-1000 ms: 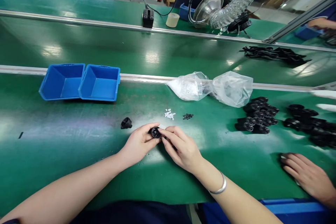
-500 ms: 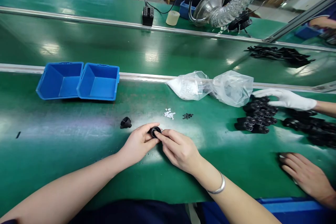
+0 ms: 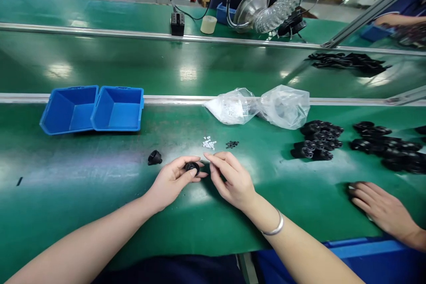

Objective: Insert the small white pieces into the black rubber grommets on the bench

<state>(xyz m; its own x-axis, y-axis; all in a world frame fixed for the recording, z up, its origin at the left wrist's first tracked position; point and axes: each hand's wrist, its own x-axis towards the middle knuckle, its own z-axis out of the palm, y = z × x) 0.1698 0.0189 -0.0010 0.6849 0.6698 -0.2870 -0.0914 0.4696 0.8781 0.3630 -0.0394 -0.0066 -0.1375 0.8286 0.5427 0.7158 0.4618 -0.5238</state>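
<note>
A round, hollow black plastic part [image 3: 192, 167] is gripped between the thumb and fingers of my left hand [image 3: 169, 182], its opening facing up. Just to the right, my right hand [image 3: 234, 182] is apart from it, thumb and forefinger drawn together; anything between those fingertips is too small to make out. A similar black part [image 3: 155, 157] lies on the green bench, left of my hands. Beyond my right fingertips are a small pile of white pieces [image 3: 209, 143] and a cluster of tiny black pieces [image 3: 232, 144].
Two blue bins [image 3: 118, 108] stand at the back left. Clear plastic bags [image 3: 284, 106] lie against the metal rail. Stacked black parts [image 3: 317, 140] and more black parts [image 3: 389, 146] sit on the right, near a co-worker's hand [image 3: 382, 211]. Another person works across the bench.
My right hand has drawn back from the black part, where its finger was at the opening. My left thumb now lies over the rim. The co-worker's white-gloved hand has left the stacked parts.
</note>
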